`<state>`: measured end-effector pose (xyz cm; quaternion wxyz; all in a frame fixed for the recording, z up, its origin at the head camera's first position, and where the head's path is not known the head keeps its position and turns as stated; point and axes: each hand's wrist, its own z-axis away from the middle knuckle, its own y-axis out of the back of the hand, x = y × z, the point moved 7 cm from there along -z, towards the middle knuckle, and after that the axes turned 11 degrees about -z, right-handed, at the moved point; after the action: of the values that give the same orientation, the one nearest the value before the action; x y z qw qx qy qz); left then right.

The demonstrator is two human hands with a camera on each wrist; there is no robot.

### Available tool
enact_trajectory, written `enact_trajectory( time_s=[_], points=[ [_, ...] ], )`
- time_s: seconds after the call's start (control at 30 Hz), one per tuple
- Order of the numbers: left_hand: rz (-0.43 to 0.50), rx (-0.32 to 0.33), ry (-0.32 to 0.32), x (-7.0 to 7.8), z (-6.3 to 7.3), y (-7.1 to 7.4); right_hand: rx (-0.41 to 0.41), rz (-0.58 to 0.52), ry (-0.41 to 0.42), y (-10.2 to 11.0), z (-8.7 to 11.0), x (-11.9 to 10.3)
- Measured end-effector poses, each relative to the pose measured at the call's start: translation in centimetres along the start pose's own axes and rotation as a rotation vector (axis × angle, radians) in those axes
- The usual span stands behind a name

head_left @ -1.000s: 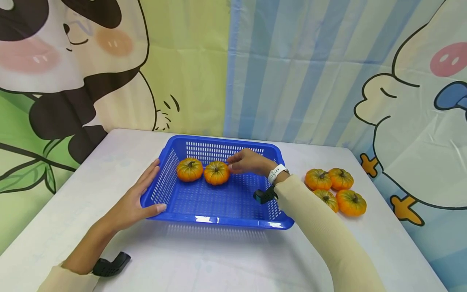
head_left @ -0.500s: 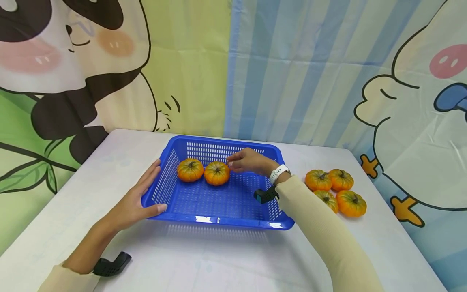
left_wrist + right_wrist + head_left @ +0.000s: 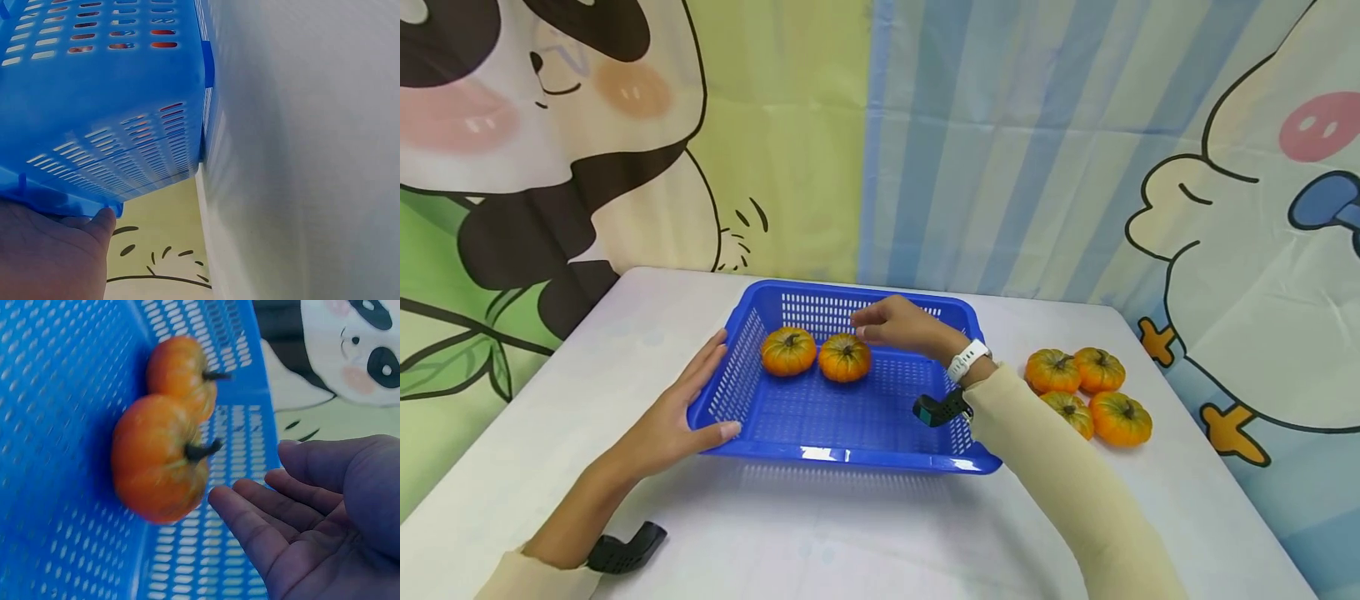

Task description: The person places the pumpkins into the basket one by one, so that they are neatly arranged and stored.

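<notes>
A blue plastic basket (image 3: 850, 457) sits on the table with two small orange pumpkins inside, toward its back left. My left hand (image 3: 673, 417) grips the basket's left side, its thumb over the rim at the front corner; the left wrist view shows the hand (image 3: 56, 250) at the rim. Just right of and above the nearer pumpkin (image 3: 845, 359) hovers my right hand (image 3: 904, 325), holding nothing. Seen from the right wrist, its relaxed fingers (image 3: 250, 528) are apart from that pumpkin (image 3: 159, 459). The other pumpkin (image 3: 788, 352) stands beside it on the left.
Several more pumpkins (image 3: 1120, 419) are grouped on the white table (image 3: 820, 542), right of the basket. A cartoon-printed curtain (image 3: 970, 150) rises behind the table. A white watch (image 3: 968, 360) and a black wrist camera (image 3: 942, 408) are on the right wrist.
My right hand has lifted slightly and shifted left, away from the side of the nearer pumpkin to above it. The left hand, basket and pumpkins have stayed in place.
</notes>
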<state>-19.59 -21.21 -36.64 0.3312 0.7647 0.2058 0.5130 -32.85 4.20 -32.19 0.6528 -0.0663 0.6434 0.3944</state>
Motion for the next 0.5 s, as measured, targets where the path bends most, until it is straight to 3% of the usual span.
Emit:
enact_trajectory(
  time_s=[0.27,0.5],
  points=[
    [0.001,-0.007,-0.007,0.1,-0.2,0.0,0.016,0.078,0.077,0.6,1.2,-2.6],
    [-0.003,-0.004,0.006,0.0,-0.2,0.0,0.038,0.018,0.119,1.5,3.0,-3.3]
  ],
)
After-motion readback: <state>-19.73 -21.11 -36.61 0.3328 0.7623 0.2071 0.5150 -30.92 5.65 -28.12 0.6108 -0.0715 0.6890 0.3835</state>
